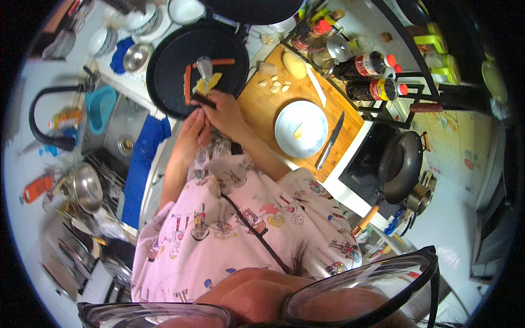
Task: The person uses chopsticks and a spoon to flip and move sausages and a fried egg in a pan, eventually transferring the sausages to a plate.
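Note:
My right hand (225, 115) is closed around a metal spoon (204, 67), its bowl over a round black pan (172, 78). A dark handle (204, 101) also shows at these fingers; whether it is part of the spoon is unclear. Beneath the spoon lies a yellow piece of food (208, 83). Two reddish-brown strips of food, one upright (187, 84) and one crosswise (223, 62), rest on the pan. My left hand (192, 127) is at the pan's near rim, fingers together beside the right hand. Whether it holds anything is hidden.
Right of the pan, a wooden cutting board (262, 110) carries a white bowl (301, 141), a knife (330, 140), garlic cloves (275, 83) and a peeled potato (294, 64). Sauce bottles (371, 65) stand behind. A sink (123, 135) is left; a wok (400, 168) is right.

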A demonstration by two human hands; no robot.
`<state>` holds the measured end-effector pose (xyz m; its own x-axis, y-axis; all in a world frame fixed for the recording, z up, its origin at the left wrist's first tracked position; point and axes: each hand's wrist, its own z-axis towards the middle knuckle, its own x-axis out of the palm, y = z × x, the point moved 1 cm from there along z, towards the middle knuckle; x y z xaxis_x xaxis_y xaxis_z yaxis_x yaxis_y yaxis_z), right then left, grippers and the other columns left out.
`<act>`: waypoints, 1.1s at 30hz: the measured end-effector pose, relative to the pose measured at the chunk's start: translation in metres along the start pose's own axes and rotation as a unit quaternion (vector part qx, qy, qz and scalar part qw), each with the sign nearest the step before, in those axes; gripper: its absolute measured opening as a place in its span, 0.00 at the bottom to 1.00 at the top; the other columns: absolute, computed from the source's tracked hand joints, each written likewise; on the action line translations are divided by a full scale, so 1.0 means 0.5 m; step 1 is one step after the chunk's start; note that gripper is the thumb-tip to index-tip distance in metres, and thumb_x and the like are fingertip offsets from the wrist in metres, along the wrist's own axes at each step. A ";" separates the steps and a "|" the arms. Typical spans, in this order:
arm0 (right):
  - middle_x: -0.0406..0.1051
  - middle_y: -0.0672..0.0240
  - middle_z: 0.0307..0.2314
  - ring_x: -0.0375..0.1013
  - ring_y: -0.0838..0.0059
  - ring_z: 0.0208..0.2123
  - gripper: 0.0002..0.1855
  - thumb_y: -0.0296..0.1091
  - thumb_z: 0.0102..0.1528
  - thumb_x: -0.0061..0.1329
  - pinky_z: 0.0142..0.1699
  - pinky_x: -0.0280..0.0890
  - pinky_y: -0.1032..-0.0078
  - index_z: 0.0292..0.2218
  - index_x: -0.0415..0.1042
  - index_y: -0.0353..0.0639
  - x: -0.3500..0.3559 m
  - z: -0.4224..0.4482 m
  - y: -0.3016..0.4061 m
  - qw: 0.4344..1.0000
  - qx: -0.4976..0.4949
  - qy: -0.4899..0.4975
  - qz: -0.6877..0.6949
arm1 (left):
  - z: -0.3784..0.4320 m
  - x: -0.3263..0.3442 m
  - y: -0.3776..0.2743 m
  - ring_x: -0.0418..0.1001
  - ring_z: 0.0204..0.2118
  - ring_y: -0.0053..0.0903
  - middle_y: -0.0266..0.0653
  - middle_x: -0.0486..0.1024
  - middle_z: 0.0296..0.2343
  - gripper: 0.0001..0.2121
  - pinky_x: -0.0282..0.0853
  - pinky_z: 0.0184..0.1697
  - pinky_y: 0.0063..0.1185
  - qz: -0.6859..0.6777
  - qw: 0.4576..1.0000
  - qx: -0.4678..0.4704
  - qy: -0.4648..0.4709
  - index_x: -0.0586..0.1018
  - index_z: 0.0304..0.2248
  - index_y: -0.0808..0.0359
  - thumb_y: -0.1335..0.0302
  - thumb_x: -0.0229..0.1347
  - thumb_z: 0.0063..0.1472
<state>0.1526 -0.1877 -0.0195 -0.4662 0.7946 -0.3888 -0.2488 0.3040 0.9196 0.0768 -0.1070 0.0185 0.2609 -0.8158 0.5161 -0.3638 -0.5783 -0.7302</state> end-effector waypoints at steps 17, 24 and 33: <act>0.61 0.69 0.11 0.59 0.84 0.11 0.21 0.38 0.52 0.29 0.17 0.53 0.87 0.18 0.66 0.34 -0.149 0.081 -0.069 0.992 -0.082 -0.092 0.025 | -0.003 -0.166 -0.028 0.65 0.15 0.31 0.43 0.64 0.12 0.11 0.57 0.18 0.23 0.508 0.823 0.030 -0.250 0.67 0.22 0.67 0.70 0.37 0.54; 0.61 0.63 0.11 0.61 0.74 0.12 0.07 0.25 0.40 0.47 0.18 0.55 0.82 0.15 0.64 0.34 -0.173 0.128 -0.087 0.974 -0.189 -0.072 -0.099 | -0.013 -0.180 0.010 0.66 0.23 0.40 0.47 0.67 0.16 0.12 0.59 0.23 0.29 0.583 0.750 0.075 -0.302 0.69 0.20 0.66 0.68 0.38 0.53; 0.64 0.70 0.11 0.61 0.87 0.12 0.15 0.37 0.48 0.39 0.17 0.55 0.91 0.17 0.65 0.34 -0.197 0.100 -0.146 0.999 0.015 -0.048 -0.009 | -0.011 -0.165 -0.014 0.67 0.17 0.34 0.44 0.67 0.12 0.13 0.60 0.21 0.25 0.520 0.803 0.005 -0.292 0.72 0.19 0.66 0.68 0.40 0.52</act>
<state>0.2590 -0.2620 -0.0453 -0.3779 0.8351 -0.3997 -0.2301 0.3334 0.9143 0.0530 -0.0355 -0.0166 0.1974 -0.7153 -0.6704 -0.6495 0.4168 -0.6359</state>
